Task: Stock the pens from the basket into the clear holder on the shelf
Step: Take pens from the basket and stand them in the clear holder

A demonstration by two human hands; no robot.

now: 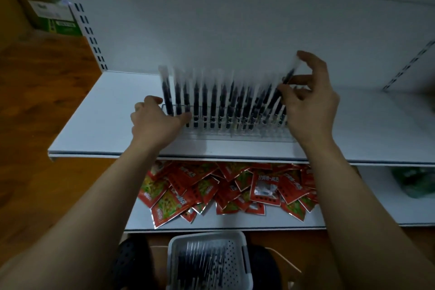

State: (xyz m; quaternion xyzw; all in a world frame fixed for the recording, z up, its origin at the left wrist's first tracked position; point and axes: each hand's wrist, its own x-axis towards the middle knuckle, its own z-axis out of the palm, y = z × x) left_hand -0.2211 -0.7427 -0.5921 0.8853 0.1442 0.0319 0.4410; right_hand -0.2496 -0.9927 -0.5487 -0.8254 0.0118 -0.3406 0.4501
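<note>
While gripping the clear holder (235, 135) at its left end with the left hand (155, 122), pinches a tilted pen (289, 76) at its right end with the right hand (310, 106).

Shop: slotted shelving (77, 14), snack packets (226, 186)

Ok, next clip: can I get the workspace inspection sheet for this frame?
Surface: white shelf; the holder stands near its front edge.
Job's things: clear holder with a row of wrapped pens, left ones upright, right ones leaning; basket below, more pens in it.
Clutter: red packets heaped on the lower shelf; a blurred green item at its right.
Hands: left hand holds the holder's left end; right hand pinches a pen at the right end.
Cables: nothing seen.
Surroundings: wooden floor; green box far left.
</note>
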